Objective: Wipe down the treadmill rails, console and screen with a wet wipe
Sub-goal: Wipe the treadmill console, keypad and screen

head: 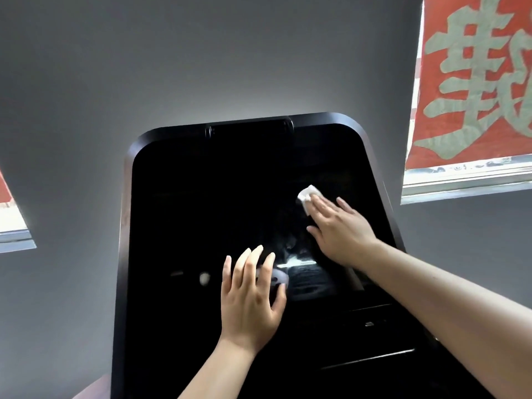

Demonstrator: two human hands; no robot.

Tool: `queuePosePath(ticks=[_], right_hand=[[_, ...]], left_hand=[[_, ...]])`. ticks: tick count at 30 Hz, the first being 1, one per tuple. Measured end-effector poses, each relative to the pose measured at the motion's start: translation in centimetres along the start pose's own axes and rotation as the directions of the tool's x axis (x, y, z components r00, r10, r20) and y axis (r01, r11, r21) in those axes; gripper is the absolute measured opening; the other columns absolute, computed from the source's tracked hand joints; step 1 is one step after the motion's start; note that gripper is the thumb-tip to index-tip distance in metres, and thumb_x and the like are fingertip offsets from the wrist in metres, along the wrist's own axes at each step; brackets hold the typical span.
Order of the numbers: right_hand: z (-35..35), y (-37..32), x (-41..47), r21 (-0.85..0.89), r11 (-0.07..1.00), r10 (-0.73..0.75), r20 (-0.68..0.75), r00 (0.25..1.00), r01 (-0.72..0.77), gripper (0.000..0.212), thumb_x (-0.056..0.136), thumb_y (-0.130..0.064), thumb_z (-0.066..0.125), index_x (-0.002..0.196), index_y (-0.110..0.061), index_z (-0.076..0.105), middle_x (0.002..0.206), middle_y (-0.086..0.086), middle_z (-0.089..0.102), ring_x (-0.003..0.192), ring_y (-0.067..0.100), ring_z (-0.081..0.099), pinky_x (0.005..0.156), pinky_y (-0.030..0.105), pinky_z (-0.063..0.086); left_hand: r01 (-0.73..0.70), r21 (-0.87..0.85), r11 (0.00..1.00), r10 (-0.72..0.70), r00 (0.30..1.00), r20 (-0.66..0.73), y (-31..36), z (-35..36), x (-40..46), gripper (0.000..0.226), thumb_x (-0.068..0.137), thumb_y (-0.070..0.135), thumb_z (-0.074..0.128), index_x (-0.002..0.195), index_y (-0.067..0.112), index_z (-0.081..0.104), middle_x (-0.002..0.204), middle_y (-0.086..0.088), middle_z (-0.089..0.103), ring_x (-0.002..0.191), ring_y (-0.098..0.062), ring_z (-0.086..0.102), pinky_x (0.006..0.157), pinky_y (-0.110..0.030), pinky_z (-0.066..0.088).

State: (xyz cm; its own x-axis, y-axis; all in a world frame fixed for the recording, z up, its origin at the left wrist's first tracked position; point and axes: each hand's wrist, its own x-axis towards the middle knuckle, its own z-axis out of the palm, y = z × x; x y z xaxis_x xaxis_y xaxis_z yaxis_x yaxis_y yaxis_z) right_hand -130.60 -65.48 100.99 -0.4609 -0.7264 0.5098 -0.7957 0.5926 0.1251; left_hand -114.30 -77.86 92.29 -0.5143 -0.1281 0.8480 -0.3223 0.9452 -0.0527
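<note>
Grey wall (172, 67) fills the background, lit brighter just above the machine, with a window (466, 180) at upper right whose pale frame runs along the bottom of a red banner (472, 82) bearing large pale-green characters; a sliver of a second window (14, 226) shows at the left edge. Rising in front of the wall is the treadmill console (201, 326), a tall black panel with rounded top corners and a raised rectangular fitting at its upper rim. Its glossy dark screen (216, 203) takes up most of the face and carries faint reflections near the middle, among them a pale round shape beside the nearer hand. Below the screen on the right, the console steps down into dark horizontal ledges. Two bare forearms reach in from the lower edge. The right hand (339, 228) lies flat on the screen's right half, fingers straight and slightly spread, its fingertips pressing the wet wipe (308, 194) against the glass; the white, folded wipe pokes out beyond the fingertips toward the upper left. The left hand (250, 300) is held lower and nearer the screen's centre, fingers straight and fanned apart, holding nothing; whether it touches the glass cannot be told.
</note>
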Motion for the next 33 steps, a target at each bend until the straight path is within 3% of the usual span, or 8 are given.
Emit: queuePosePath(ticks=[4,7,10,15,18,21,26,33], right_hand=[[-1.3,0.3,4.0,0.081,0.98,0.178,0.041,0.983,-0.181,0.061,0.102,-0.04,0.024,0.152,-0.012,0.003,0.16,0.002,0.001,0.147,0.013,0.0,0.118,0.032,0.0],[0.1,-1.6,0.7,0.092,0.995,0.036,0.032,0.999,-0.039,0.064,0.1,-0.044,0.023,0.152,-0.012,0.004,0.16,0.003,0.002,0.147,0.013,0.0,0.117,0.029,-0.003],[0.6,0.1,-1.6,-0.009,0.999,-0.05,-0.002,0.999,0.05,0.073,0.088,-0.051,0.005,0.152,-0.015,0.013,0.159,0.002,0.013,0.146,0.011,0.01,0.114,0.029,-0.005],[-0.7,1.6,3.8,0.059,0.975,0.212,0.035,0.977,-0.214,0.061,0.101,-0.041,0.023,0.153,-0.015,0.005,0.16,0.001,0.004,0.147,0.011,0.002,0.117,0.032,-0.002],[0.8,-1.0,0.7,0.11,0.994,-0.007,-0.008,1.0,0.007,0.064,0.098,-0.045,0.023,0.151,-0.012,0.016,0.159,0.003,0.014,0.146,0.013,0.009,0.117,0.029,0.002],[1.4,0.0,-1.2,0.004,0.995,-0.099,-0.053,0.994,0.1,0.064,0.092,-0.045,0.023,0.144,-0.009,0.038,0.15,0.007,0.038,0.138,0.017,0.037,0.112,0.037,0.016],[-0.7,1.3,4.0,0.134,0.976,0.17,0.03,0.985,-0.172,0.06,0.102,-0.04,0.025,0.153,-0.013,0.008,0.16,0.0,0.005,0.147,0.012,0.003,0.118,0.031,0.0],[0.7,-1.0,-2.9,0.1,0.995,-0.021,-0.002,1.0,0.021,0.058,0.099,-0.038,0.037,0.149,-0.011,0.023,0.158,0.003,0.02,0.146,0.013,0.012,0.117,0.029,0.006]], left_hand=[[0.03,0.013,0.999,-0.029,0.999,-0.023,-0.7,0.7,-1.0,0.047,0.084,0.038,0.043,0.119,0.01,0.057,0.124,-0.013,0.058,0.121,-0.026,0.045,0.112,-0.046,0.018],[0.053,0.011,0.999,-0.052,0.997,-0.054,-1.0,1.0,-1.4,0.045,0.084,0.036,0.043,0.121,0.012,0.052,0.122,-0.012,0.06,0.12,-0.025,0.044,0.112,-0.046,0.016],[0.048,0.005,0.999,-0.048,0.997,-0.065,-0.9,1.1,-1.5,0.045,0.084,0.034,0.044,0.119,0.01,0.06,0.122,-0.011,0.06,0.12,-0.025,0.045,0.113,-0.046,0.016],[0.027,0.034,0.999,-0.026,0.998,-0.054,-1.0,1.3,-1.8,0.045,0.085,0.034,0.043,0.118,0.009,0.062,0.122,-0.012,0.059,0.12,-0.025,0.044,0.113,-0.046,0.016],[0.024,0.053,0.998,-0.022,0.999,-0.045,-1.1,1.4,-1.7,0.047,0.085,0.034,0.042,0.118,0.008,0.063,0.123,-0.012,0.059,0.12,-0.026,0.044,0.112,-0.046,0.016],[0.009,0.056,0.998,-0.008,1.0,-0.028,-1.0,1.6,-1.6,0.046,0.086,0.034,0.042,0.12,0.009,0.059,0.124,-0.013,0.058,0.121,-0.026,0.044,0.112,-0.047,0.016],[0.022,0.072,0.997,-0.024,0.999,0.027,-1.0,1.6,-1.7,0.047,0.087,0.034,0.04,0.121,0.008,0.059,0.125,-0.013,0.056,0.121,-0.027,0.042,0.113,-0.046,0.014],[-0.002,0.088,0.996,-0.004,0.998,0.06,-1.0,1.5,-1.6,0.046,0.089,0.034,0.038,0.122,0.008,0.058,0.126,-0.014,0.055,0.122,-0.027,0.042,0.113,-0.047,0.014]])
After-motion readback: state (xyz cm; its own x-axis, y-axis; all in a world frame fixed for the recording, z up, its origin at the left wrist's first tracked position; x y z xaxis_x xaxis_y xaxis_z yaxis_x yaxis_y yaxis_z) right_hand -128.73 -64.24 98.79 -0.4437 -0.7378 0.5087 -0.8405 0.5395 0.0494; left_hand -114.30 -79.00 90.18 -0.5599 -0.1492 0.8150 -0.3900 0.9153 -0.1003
